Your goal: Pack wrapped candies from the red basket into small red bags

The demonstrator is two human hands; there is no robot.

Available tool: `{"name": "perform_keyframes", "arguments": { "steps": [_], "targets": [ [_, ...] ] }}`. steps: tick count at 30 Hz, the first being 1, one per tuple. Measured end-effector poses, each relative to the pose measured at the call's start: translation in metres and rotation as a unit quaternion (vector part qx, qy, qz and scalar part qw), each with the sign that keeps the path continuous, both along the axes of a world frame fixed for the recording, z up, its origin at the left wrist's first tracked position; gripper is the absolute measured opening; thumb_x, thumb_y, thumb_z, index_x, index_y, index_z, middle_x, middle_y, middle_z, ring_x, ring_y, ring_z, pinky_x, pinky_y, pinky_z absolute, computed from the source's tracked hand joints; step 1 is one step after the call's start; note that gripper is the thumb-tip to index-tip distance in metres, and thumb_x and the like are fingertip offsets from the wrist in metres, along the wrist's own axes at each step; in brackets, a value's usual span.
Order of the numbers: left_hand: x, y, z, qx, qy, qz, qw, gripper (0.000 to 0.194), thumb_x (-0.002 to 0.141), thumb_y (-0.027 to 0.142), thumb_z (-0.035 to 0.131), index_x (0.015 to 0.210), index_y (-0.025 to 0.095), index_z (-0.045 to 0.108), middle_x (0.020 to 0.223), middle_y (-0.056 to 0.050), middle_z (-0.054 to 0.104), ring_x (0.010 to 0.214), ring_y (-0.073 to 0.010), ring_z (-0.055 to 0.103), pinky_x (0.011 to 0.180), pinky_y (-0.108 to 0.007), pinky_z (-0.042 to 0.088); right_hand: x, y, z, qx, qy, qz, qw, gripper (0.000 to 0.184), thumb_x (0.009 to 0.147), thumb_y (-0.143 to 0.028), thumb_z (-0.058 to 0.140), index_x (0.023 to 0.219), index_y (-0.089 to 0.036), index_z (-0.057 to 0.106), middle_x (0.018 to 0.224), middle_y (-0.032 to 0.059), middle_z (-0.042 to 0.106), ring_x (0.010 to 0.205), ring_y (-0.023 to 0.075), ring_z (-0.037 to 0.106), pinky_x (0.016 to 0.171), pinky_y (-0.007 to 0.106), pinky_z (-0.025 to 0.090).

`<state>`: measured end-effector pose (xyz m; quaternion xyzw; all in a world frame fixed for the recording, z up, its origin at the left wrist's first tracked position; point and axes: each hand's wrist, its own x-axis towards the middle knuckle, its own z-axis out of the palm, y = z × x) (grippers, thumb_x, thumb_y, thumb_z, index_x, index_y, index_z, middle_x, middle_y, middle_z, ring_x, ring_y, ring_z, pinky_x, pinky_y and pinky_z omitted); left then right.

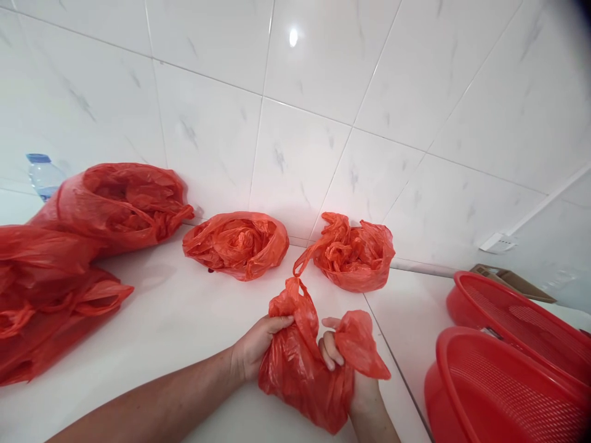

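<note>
Between my two hands is a red plastic bag (300,369), bunched and creased, held just above the white table. My left hand (258,344) grips its left side, thumb lying over the top. On the other side my right hand (335,347) has its fingers curled around the bag, with a loose flap of red plastic covering part of the hand. One handle loop of the bag points away toward the wall. Whatever the bag may contain is hidden. Just beyond it sits an open red bag (355,255) stuffed with crumpled red plastic.
Another red bag of crumpled plastic (237,243) stands by the tiled wall. Larger red bags (120,203) pile up at left, near a water bottle (44,175). Red plastic baskets (462,381) occupy the right side, with a cardboard piece (512,283) and a wall socket (498,243) behind.
</note>
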<state>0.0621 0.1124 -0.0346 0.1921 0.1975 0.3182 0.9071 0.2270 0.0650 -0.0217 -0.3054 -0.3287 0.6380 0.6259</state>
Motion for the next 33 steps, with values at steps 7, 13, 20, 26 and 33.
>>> {"name": "perform_keyframes", "arguments": {
  "steps": [7,13,20,26,33],
  "targets": [
    [0.006,-0.006,0.004,0.099,-0.019,-0.061,0.993,0.027,0.082,0.028,0.052,0.089,0.007,0.067,0.081,-0.016,0.073,0.085,-0.0298,0.069,0.084,-0.042,0.049,-0.006,-0.003,-0.009,-0.038,-0.081,0.058,0.994,0.03,0.084,-0.047,0.058,0.074,-0.019,0.058,0.044,-0.0068,0.039,0.039,0.005,0.029,0.042,0.019,0.025],
    [0.019,-0.013,0.005,0.143,0.052,-0.106,0.983,0.021,0.078,0.026,0.055,0.077,0.008,0.065,0.061,-0.01,0.069,0.061,-0.0239,0.068,0.062,-0.033,0.052,-0.008,-0.008,-0.01,-0.013,-0.241,0.118,0.963,0.035,0.074,-0.041,0.071,0.097,-0.018,0.058,0.049,-0.0078,0.047,0.037,0.0042,0.033,0.036,0.017,0.021],
    [0.023,-0.014,-0.004,0.206,0.087,-0.002,0.975,0.038,0.074,0.019,0.064,0.109,0.017,0.05,0.067,-0.003,0.07,0.064,-0.0191,0.067,0.065,-0.031,0.05,-0.012,0.005,-0.017,-0.066,-0.207,-0.02,0.976,0.032,0.077,-0.04,0.061,0.059,-0.019,0.047,0.037,-0.0083,0.039,0.033,0.0044,0.028,0.037,0.02,0.021],
    [0.022,-0.024,0.007,0.366,0.081,0.044,0.926,0.06,0.061,0.02,0.081,0.114,0.019,0.052,0.092,-0.004,0.064,0.086,-0.0184,0.061,0.078,-0.03,0.047,-0.017,0.005,-0.01,-0.076,-0.281,-0.118,0.949,0.014,0.076,-0.032,0.062,0.084,-0.02,0.06,0.07,-0.0012,0.063,0.062,0.0137,0.057,0.057,0.024,0.046],
    [0.02,-0.013,0.002,0.077,0.171,0.082,0.979,0.03,0.087,0.043,0.048,0.076,0.016,0.055,0.06,-0.003,0.061,0.054,-0.0164,0.059,0.057,-0.03,0.048,-0.026,-0.014,0.001,-0.041,-0.195,0.009,0.98,0.035,0.081,-0.044,0.06,0.113,-0.029,0.059,0.078,-0.0002,0.063,0.068,0.0164,0.057,0.066,0.029,0.047]
  ]
}}
